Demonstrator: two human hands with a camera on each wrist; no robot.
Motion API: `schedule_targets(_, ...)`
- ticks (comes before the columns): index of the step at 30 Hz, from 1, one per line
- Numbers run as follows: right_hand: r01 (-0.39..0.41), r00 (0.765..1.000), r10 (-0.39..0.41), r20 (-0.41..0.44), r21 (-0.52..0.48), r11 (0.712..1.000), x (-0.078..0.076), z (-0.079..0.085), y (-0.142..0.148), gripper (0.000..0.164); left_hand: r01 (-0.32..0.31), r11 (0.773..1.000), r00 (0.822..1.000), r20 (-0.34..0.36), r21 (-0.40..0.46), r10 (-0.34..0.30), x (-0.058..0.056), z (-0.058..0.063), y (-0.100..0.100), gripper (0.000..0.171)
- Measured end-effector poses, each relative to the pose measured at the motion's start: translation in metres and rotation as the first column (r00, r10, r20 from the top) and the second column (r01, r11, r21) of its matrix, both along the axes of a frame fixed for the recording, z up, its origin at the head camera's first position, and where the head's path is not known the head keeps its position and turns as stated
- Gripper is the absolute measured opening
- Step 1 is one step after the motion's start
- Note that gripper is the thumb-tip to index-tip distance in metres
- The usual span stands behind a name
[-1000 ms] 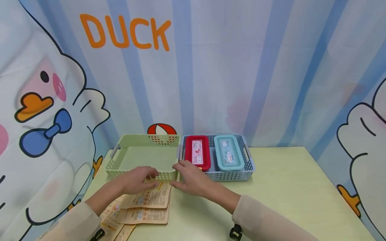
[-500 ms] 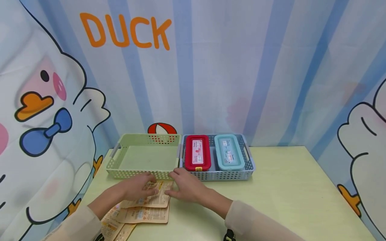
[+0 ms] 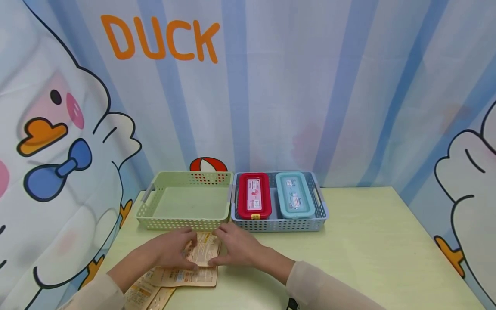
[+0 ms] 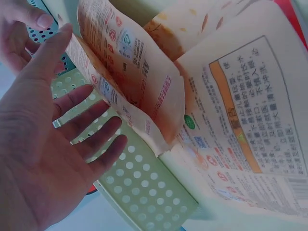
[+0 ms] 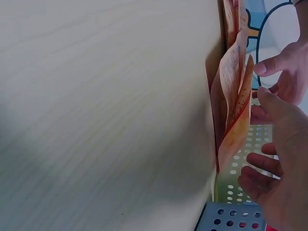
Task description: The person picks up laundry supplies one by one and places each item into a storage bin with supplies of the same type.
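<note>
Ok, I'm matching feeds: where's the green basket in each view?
Head: green basket, left of centre, a little below mid-height.
Left wrist: green basket, lower left to bottom centre, partly hidden by the left hand.
Right wrist: green basket, lower right, partly behind the right hand.
Shared landmark: the tan packets, below it in head, right of it in left wrist, up and left of it in right wrist.

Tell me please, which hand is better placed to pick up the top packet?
Right, probably: the right hand is at the right edge of the top packet, while the left hand reaches over the other packets. The advantage looks small.
</note>
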State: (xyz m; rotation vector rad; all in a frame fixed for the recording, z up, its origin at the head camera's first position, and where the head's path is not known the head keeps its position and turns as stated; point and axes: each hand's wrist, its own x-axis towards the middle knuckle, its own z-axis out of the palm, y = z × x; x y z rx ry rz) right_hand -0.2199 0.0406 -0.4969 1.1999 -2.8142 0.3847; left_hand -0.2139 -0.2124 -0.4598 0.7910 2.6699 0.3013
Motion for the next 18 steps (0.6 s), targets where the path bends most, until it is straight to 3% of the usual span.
schedule_targets(7, -0.034, 0.999, 0.034, -0.017, 0.017, 0.999, 0.002, -0.006, -0.006, 0.081, -0.006, 0.999, 1.000, -0.001, -0.033, 0.006, 0.005, -0.002, -0.002, 0.057)
schedule_targets(18, -0.067, 0.995, 0.071, -0.067, 0.067, 0.996, 0.006, -0.010, -0.015, 0.059, 0.043, 0.999, 0.998, -0.054, -0.026, -0.044, 0.007, -0.006, -0.005, 0.045)
